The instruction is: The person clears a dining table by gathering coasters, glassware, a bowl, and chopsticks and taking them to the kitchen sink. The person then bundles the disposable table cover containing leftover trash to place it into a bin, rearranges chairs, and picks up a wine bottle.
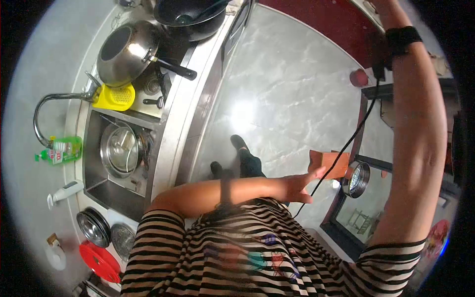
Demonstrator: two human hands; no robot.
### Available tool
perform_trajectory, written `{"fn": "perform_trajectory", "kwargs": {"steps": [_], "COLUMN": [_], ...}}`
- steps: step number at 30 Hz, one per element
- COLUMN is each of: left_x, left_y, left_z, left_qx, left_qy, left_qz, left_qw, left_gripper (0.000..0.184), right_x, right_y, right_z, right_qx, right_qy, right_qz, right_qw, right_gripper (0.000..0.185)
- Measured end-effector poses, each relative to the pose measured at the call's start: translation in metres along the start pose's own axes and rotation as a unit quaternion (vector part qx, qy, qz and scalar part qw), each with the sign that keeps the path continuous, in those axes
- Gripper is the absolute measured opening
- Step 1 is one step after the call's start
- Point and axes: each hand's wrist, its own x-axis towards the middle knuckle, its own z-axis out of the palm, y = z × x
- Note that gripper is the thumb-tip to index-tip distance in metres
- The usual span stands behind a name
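Observation:
My left hand (300,188) reaches across in front of my striped shirt, fingers spread apart with nothing visible in them. A thin black cable (341,153) passes close by its fingertips; I cannot tell if they touch. Just beyond the fingers are an orange-brown box-like object (334,166) and a round steel bowl or strainer (357,179). My right arm is stretched far forward, with a black band (403,37) on the wrist. The right hand (388,9) is cut off by the top edge of the view, and its fingers are hidden.
At left, a steel sink (116,195) holds bowls, beside a curved faucet (59,95) and green soap bottle (67,150). A steel pan (116,54), black wok (193,24) and yellow grater-like basket (116,96) line the counter. A red lid (99,261) lies lower left.

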Motion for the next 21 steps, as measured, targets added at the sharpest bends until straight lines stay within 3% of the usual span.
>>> {"fn": "perform_trajectory", "kwargs": {"steps": [2, 3, 6, 7, 8, 10, 11, 12, 13, 15, 16, 17, 18, 21], "left_x": [0.000, -0.006, -0.018, -0.027, -0.038, -0.046, -0.047, -0.043, -0.033, 0.003, 0.023, 0.047, 0.071, 0.153], "left_y": [0.013, 0.007, 0.027, 0.033, 0.025, 0.010, 0.009, 0.010, 0.012, 0.017, 0.019, 0.019, 0.018, 0.014], "left_z": [0.004, 0.017, 0.022, 0.015, 0.009, -0.014, -0.013, -0.011, -0.011, -0.012, -0.011, -0.009, -0.006, 0.011], "left_qx": [-0.010, 0.025, 0.012, 0.099, 0.012, 0.024, -0.020, -0.061, -0.052, -0.029, -0.023, -0.017, -0.012, 0.004], "left_qy": [-0.117, -0.086, -0.217, -0.163, -0.103, -0.007, 0.035, 0.078, 0.083, 0.093, 0.083, 0.074, 0.063, -0.013], "left_qz": [-0.085, -0.003, -0.131, -0.088, -0.160, -0.200, -0.196, -0.190, -0.191, -0.187, -0.191, -0.196, -0.202, -0.171], "left_qw": [0.989, 0.996, 0.967, 0.978, 0.982, 0.979, 0.980, 0.977, 0.977, 0.978, 0.978, 0.978, 0.977, 0.985], "left_gripper": [0.072, 0.052, 0.035, 0.028, 0.028, 0.025, 0.024, 0.023, 0.023, 0.023, 0.023, 0.023, 0.024, 0.022], "right_x": [-0.012, -0.018, -0.049, -0.051, -0.071, -0.129, -0.147, -0.185, -0.227, -0.312, -0.336, -0.393, -0.411, -0.471], "right_y": [0.001, 0.003, 0.023, 0.044, 0.059, 0.089, 0.106, 0.132, 0.163, 0.196, 0.226, 0.271, 0.256, 0.310], "right_z": [0.002, 0.000, -0.027, -0.047, -0.047, -0.030, -0.023, -0.008, 0.023, 0.074, 0.089, 0.113, 0.112, 0.107], "right_qx": [-0.028, -0.040, -0.025, -0.005, -0.002, 0.004, -0.186, -0.010, 0.011, 0.047, 0.016, 0.156, 0.215, 0.384], "right_qy": [0.004, 0.007, 0.047, 0.008, 0.011, 0.018, 0.033, -0.120, -0.190, -0.336, -0.473, -0.371, -0.346, -0.141], "right_qz": [0.047, 0.071, 0.024, -0.016, -0.060, -0.148, -0.151, -0.018, -0.017, 0.129, 0.177, 0.148, 0.169, 0.202], "right_qw": [0.998, 0.997, 0.998, 1.000, 0.998, 0.989, 0.970, 0.993, 0.982, 0.932, 0.863, 0.903, 0.897, 0.890], "right_gripper": [0.027, 0.026, 0.022, 0.028, 0.031, 0.039, 0.037, 0.041, 0.047, 0.051, 0.054, 0.047, 0.038, 0.027]}}
